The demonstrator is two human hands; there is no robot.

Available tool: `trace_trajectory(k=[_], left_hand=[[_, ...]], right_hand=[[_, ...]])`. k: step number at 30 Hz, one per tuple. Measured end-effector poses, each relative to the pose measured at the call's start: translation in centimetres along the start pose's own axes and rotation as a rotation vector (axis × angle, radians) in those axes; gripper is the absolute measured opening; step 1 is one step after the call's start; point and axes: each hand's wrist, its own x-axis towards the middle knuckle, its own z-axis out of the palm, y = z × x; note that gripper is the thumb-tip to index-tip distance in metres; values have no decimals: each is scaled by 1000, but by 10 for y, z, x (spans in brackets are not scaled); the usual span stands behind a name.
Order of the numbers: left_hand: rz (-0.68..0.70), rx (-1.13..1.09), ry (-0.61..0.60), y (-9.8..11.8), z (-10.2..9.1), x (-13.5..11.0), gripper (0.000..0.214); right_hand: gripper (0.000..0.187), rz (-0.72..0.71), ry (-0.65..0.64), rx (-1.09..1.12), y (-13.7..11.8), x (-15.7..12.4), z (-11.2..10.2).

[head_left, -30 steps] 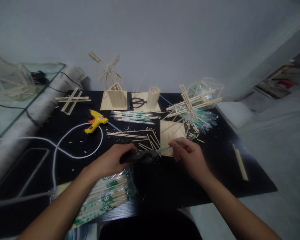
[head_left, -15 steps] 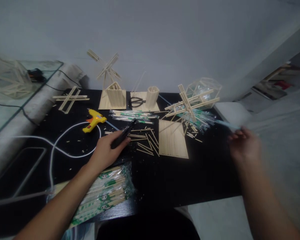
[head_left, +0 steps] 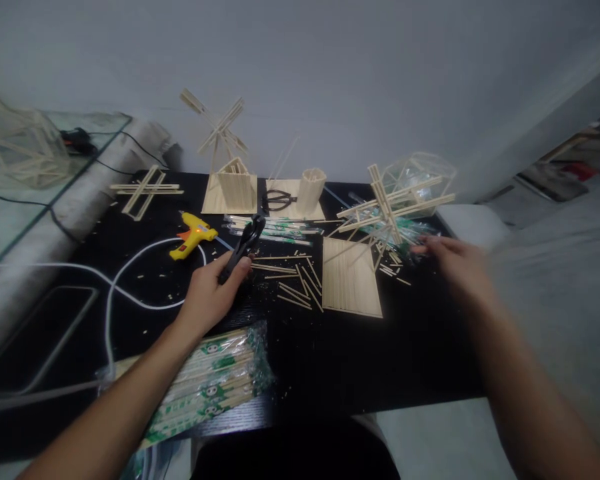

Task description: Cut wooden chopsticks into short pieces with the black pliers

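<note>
My left hand (head_left: 210, 290) is closed around a black hand tool (head_left: 243, 250) that looks like pliers, its looped end pointing up and away. At the right, my right hand (head_left: 457, 263) reaches to a heap of clear and green plastic wrappers (head_left: 413, 233). Its fingers are blurred, and whether they grip a wrapper does not show. Beside that heap, a cross-shaped frame of thin wooden sticks (head_left: 387, 210) stands over a flat panel of joined sticks (head_left: 350, 283). Loose cut sticks (head_left: 305, 283) lie between the panel and my left hand.
A yellow glue gun (head_left: 194, 235) with a white cable (head_left: 153, 305) lies at the left. Packed sticks (head_left: 215, 373) are at the front edge. Two stick models (head_left: 237, 187) (head_left: 311, 190), black scissors (head_left: 279, 200) and a stick cross (head_left: 147, 192) stand or lie at the back.
My right hand has moved left to the wrapper heap; the pale strip seen at its fingers before no longer shows. My left hand has shifted slightly, turning the black tool more upright.
</note>
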Motion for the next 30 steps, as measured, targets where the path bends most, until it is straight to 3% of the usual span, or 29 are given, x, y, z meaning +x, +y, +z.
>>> trace_trajectory(k=[3,8,10,13,15,18,21,26,30], left_hand=[[-30,-110,-36,1,-1,-1,45],[-115,-290,-58,1,-1,-1,42],[-117,-315,-44,1,-1,-1,40],[-73,-291,-21,0,1,0,41],[-52,-252,-17,0,2,1,42],[-21,-212,-3,4,1,3,43],[23,-289,43,18,-4,4,39],[41,-523,45,62,-13,5,41],[49,-634,24,77,-2,15,45]], right_hand=[[15,-23,129,62,-4,-16,-8],[8,-370,225,-123,-15,-60,-9],[5,-506,93,-180,-24,-81,0],[6,-574,-251,-137,-35,-103,27],[7,-575,-504,-120,-39,-108,53],[9,-640,-718,-131,-38,-102,91],[8,-691,-764,-212,-38,-88,119],[5,-625,-816,-393,-46,-70,147],[9,-615,-840,-518,-50,-69,166]])
